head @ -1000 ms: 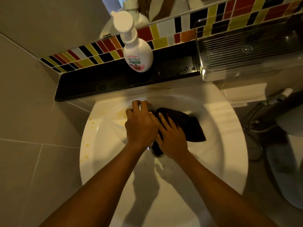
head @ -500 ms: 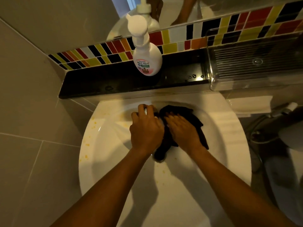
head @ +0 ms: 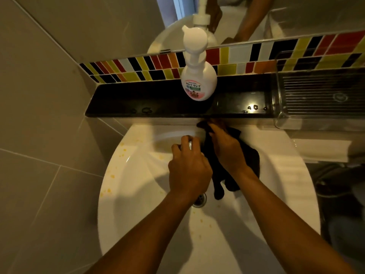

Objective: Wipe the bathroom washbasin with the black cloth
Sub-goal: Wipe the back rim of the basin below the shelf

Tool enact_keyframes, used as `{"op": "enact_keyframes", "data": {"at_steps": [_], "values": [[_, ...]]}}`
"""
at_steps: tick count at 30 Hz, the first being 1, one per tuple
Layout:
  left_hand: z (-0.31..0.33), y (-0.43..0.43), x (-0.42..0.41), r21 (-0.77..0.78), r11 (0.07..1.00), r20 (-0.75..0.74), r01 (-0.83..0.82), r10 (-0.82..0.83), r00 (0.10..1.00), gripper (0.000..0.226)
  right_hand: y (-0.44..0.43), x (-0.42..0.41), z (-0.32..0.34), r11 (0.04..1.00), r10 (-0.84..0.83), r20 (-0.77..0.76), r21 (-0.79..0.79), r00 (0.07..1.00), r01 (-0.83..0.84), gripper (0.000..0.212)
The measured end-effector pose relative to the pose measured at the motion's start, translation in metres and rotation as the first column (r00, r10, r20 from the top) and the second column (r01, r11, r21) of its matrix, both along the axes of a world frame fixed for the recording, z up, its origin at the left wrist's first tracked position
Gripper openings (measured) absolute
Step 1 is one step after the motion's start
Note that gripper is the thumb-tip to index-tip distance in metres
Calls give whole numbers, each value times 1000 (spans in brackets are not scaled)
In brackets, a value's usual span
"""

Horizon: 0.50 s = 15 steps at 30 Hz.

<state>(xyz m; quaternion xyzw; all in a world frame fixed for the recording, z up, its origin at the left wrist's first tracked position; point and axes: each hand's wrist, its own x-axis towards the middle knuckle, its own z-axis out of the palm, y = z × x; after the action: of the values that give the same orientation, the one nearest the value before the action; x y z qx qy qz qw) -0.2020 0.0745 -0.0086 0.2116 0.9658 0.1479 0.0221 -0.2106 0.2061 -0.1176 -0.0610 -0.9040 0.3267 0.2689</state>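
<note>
From the head camera we see the white washbasin (head: pixel 138 194) below us. The black cloth (head: pixel 248 161) lies against the inner wall at about one o'clock from the drain (head: pixel 199 199). Our right hand (head: pixel 227 151) presses flat on the cloth, fingers spread toward the back rim. Our left hand (head: pixel 188 171) is curled around something metallic, probably the tap. Yellow spots (head: pixel 112 176) dot the rim from eight to eleven o'clock and the bowl near six, so we judge most wiping remains. A soap dispenser (head: pixel 198 80) stands on the black shelf (head: pixel 138 101) at twelve.
</note>
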Motion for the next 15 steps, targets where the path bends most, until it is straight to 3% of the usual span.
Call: {"op": "enact_keyframes", "data": {"at_steps": [3,5,7,9,12,15], "values": [[0,0,0,10,1000,9,-16,16,1000,37,-6,-24,6,987,154,89,24,984,-157,36],[-1,1,0,15,1000,16,-23,22,1000,38,-4,-32,1,958,238,123,132,963,-253,37],[-1,1,0,18,999,26,-34,34,999,39,4,-40,-1,919,242,157,281,957,-278,38],[-1,1,0,20,999,27,-38,38,999,39,14,-42,4,901,226,246,315,943,-298,41],[0,0,0,19,999,36,-27,26,999,38,27,-37,2,716,273,354,546,895,-434,54],[0,1,-1,18,999,35,-36,35,999,38,40,-28,2,655,263,488,544,833,-525,63]]}}
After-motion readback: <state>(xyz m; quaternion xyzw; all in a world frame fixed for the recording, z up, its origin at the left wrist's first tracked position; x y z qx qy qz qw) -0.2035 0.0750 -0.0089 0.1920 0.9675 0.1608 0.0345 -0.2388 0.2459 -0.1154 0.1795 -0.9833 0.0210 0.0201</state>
